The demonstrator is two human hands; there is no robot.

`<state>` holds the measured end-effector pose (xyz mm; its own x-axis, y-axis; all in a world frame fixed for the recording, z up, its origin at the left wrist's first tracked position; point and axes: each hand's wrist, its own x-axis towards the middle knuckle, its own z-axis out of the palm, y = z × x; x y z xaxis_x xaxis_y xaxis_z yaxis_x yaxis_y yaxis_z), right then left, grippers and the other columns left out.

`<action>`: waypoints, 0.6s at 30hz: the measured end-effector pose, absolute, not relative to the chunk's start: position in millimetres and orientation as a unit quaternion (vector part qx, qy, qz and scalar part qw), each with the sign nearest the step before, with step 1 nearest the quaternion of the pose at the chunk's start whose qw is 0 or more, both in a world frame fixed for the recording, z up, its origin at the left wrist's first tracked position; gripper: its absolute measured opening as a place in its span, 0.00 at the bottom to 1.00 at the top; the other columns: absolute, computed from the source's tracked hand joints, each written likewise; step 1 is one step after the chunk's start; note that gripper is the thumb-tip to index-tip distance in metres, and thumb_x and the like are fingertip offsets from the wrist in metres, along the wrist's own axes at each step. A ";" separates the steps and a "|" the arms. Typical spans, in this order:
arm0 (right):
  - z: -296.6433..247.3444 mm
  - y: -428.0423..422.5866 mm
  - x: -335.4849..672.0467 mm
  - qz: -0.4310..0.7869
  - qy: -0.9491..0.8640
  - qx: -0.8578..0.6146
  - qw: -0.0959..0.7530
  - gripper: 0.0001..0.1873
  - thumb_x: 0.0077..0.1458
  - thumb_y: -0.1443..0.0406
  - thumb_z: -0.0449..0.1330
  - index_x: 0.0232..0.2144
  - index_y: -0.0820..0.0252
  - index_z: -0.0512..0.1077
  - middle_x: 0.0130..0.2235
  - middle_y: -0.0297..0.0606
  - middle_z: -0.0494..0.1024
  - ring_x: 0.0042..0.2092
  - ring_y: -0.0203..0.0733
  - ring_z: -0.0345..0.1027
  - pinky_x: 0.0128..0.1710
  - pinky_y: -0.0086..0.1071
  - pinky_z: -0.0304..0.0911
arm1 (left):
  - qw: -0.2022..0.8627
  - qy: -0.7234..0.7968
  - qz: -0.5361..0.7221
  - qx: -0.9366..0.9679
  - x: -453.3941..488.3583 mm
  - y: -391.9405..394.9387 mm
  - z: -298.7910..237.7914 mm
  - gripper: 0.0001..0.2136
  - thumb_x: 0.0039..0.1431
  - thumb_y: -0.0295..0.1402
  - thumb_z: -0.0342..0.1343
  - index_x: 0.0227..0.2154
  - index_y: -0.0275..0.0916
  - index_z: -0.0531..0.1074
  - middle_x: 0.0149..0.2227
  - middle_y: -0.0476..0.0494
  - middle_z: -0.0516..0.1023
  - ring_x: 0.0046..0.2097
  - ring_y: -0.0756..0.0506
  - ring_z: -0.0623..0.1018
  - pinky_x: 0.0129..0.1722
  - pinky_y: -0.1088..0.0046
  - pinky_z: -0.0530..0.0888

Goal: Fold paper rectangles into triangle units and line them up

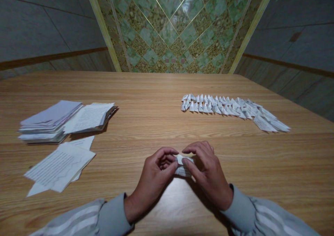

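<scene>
Between my two hands, near the front of the table, is a small folded piece of printed paper (pixel 184 171). My left hand (pixel 158 171) pinches its left edge with thumb and fingertips, the other fingers curled in. From the other side my right hand (pixel 206 170) grips it, thumb lying across the front face and index finger arched over the top. Part of the paper is hidden by the right thumb and fingers. Further back to the right, two rows of folded paper pieces (pixel 219 105) stand close together, their pointed tips upward.
On the left are a stack of paper sheets (pixel 52 116) and, against it, a pile of printed sheets (pixel 91 117). Several loose printed sheets (pixel 60 166) lie in front of them. The wooden table (pixel 146 121) reaches back toward a green diamond-patterned wall (pixel 169 30).
</scene>
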<state>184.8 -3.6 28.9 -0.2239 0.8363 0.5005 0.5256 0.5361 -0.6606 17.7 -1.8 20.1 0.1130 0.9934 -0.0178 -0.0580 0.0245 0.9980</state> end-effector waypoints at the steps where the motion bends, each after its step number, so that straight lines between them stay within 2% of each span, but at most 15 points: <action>1: 27.4 -2.5 185.5 0.201 -0.750 -0.457 0.434 0.04 0.58 0.69 0.61 0.37 0.58 0.72 0.36 0.36 0.76 0.41 0.44 0.66 0.41 0.37 0.55 | 0.553 0.457 0.481 0.503 17.5 -1.7 19.1 0.08 0.51 0.29 0.63 0.35 0.37 0.74 0.28 0.49 0.77 0.30 0.50 0.75 0.30 0.77 0.71; 8: 20.0 1.7 186.5 0.376 -0.671 -0.476 0.425 0.05 0.56 0.65 0.62 0.37 0.58 0.75 0.36 0.37 0.77 0.39 0.44 0.71 0.38 0.35 0.63 | 0.592 0.432 0.478 0.484 15.9 -2.4 16.0 0.10 0.52 0.30 0.65 0.37 0.38 0.71 0.28 0.50 0.79 0.31 0.50 0.77 0.32 0.77 0.71; 14: 18.3 2.4 187.0 0.366 -0.633 -0.487 0.478 0.07 0.56 0.64 0.63 0.38 0.57 0.75 0.34 0.35 0.76 0.37 0.41 0.70 0.36 0.32 0.63 | 0.645 0.404 0.427 0.488 16.2 -0.6 16.5 0.11 0.53 0.33 0.65 0.39 0.35 0.76 0.34 0.44 0.81 0.36 0.47 0.78 0.37 0.74 0.72; 18: 18.7 0.5 184.7 0.387 -0.625 -0.478 0.482 0.09 0.55 0.64 0.63 0.40 0.57 0.74 0.33 0.33 0.74 0.35 0.38 0.69 0.33 0.30 0.62 | 0.633 0.396 0.426 0.511 15.7 -0.1 15.0 0.06 0.56 0.33 0.63 0.34 0.35 0.79 0.32 0.45 0.81 0.35 0.47 0.77 0.36 0.74 0.71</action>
